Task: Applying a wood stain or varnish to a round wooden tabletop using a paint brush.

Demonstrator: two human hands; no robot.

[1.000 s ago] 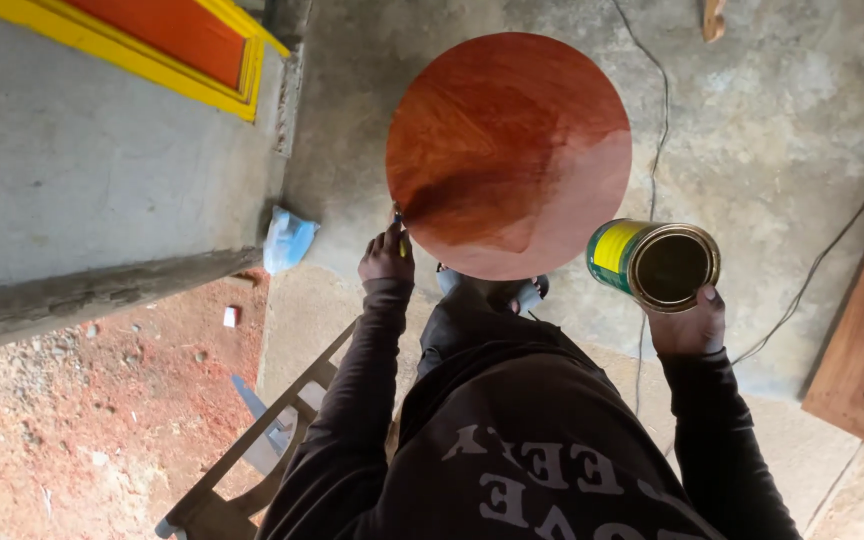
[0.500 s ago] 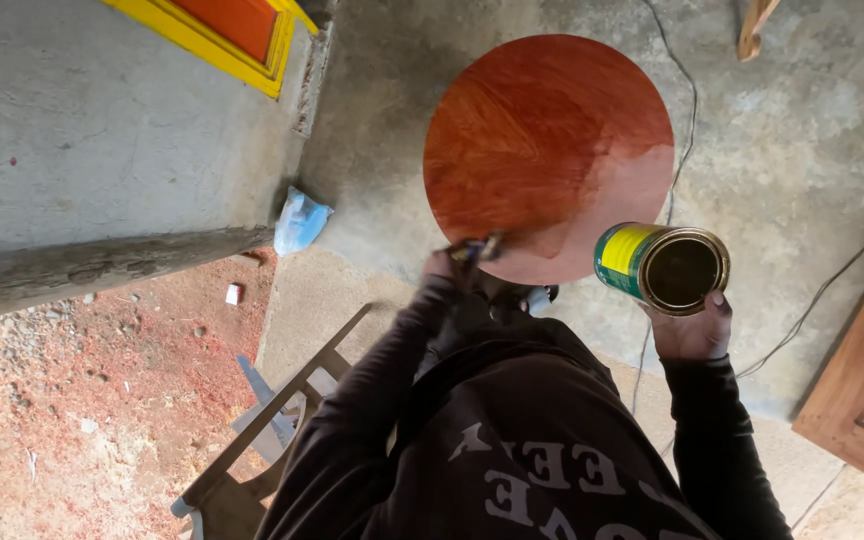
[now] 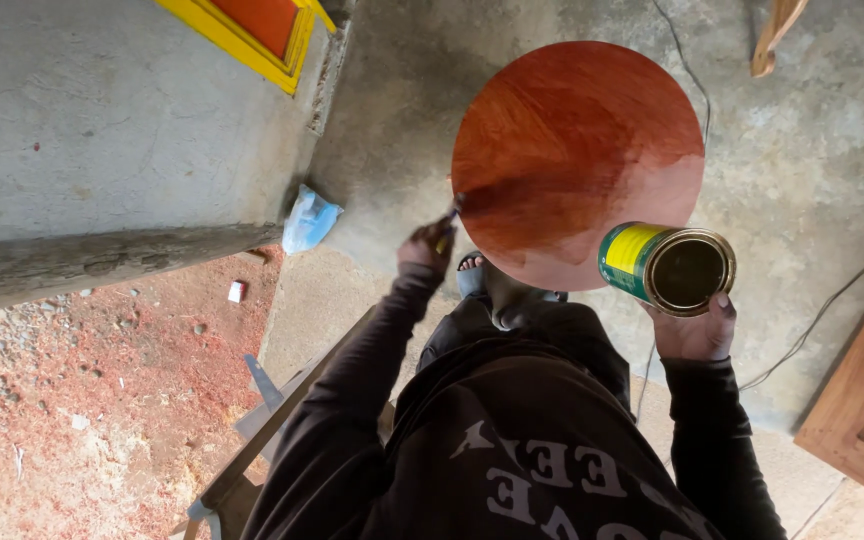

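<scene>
Blue plastic bag (image 3: 307, 220) on concrete floor (image 3: 802, 170) at left. Left hand (image 3: 425, 245) closed around brush (image 3: 447, 225), bristles at left rim of red-brown round tabletop (image 3: 577, 160). Right hand (image 3: 697, 330) grips open green-yellow tin (image 3: 667, 266), just beside tabletop's lower right edge.

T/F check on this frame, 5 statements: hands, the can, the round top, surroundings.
1. The right hand holds an open can. True.
2. The can is red all over. False: its side is green and yellow, with a dark inside.
3. The left hand holds a brush at the left edge of the round wooden top. True.
4. The round top is evenly coloured. False: part of it is darker and glossy, and the lower right is lighter.
5. A blue plastic bag lies on the round top. False: it lies on the concrete floor, left of the top, near the wall corner.
</scene>
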